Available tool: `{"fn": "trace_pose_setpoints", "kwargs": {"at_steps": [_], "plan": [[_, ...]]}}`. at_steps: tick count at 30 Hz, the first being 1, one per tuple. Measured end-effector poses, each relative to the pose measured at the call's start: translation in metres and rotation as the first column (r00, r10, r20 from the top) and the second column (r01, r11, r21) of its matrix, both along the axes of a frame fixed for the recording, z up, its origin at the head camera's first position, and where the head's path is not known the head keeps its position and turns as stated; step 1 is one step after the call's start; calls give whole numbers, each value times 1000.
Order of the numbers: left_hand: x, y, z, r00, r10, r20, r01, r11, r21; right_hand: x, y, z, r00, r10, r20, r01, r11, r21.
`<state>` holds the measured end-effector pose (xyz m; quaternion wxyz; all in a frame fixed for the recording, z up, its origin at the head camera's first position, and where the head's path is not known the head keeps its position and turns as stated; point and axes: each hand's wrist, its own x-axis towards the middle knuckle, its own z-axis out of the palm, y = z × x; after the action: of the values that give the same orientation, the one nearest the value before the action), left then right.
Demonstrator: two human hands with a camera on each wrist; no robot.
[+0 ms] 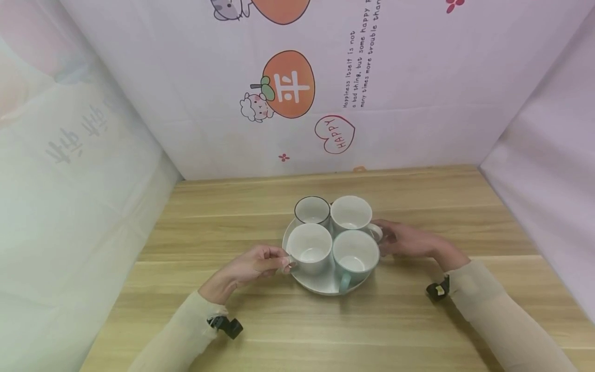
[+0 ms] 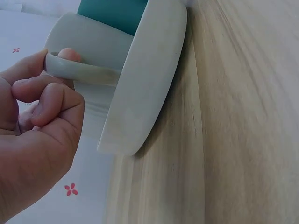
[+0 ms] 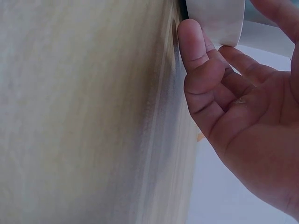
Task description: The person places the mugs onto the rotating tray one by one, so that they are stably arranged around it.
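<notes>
Several mugs stand close together on a round white plate (image 1: 321,284). My left hand (image 1: 262,263) pinches the handle (image 2: 86,72) of the front-left white mug (image 1: 310,249), thumb and fingertips about the loop. Beside that mug is a pale teal mug (image 1: 356,253), its handle towards me. Behind them are a white mug with a dark rim (image 1: 312,211) and another white mug (image 1: 351,213), whose handle points right. At the plate's right side, my right hand (image 1: 404,238) has its loosely bent fingers against the plate's outer wall (image 3: 217,21); its thumb is spread towards the mugs.
The plate sits on a wooden table (image 1: 223,212). A white printed cloth (image 1: 200,93) hangs behind the table, and pale cloth walls (image 1: 548,129) rise at both sides. Each sleeve carries a black wrist device (image 1: 225,326).
</notes>
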<state>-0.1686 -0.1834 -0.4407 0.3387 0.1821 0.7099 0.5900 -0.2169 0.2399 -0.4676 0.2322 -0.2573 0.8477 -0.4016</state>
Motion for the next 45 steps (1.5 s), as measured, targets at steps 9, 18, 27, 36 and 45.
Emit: {"fn": "trace_pose_setpoints", "kwargs": {"at_steps": [9,18,27,36,45], "plan": [[3,-2,2,987,76,-139,-89,991,-95,2,0,3,1000,-3,-2,3,1000,2],[9,-3,7,942,77,-326,-146,970,-193,4,0,4,1000,-13,7,13,1000,-8],[0,-6,7,938,29,-345,-96,980,-177,5,-2,7,1000,-10,10,10,1000,-6],[-18,-11,5,938,3,-346,-49,991,-123,5,-1,6,1000,0,10,0,1000,-23],[-23,-16,1,928,89,-361,-128,988,-85,5,-2,9,1000,1,-5,-1,1000,-9]]}}
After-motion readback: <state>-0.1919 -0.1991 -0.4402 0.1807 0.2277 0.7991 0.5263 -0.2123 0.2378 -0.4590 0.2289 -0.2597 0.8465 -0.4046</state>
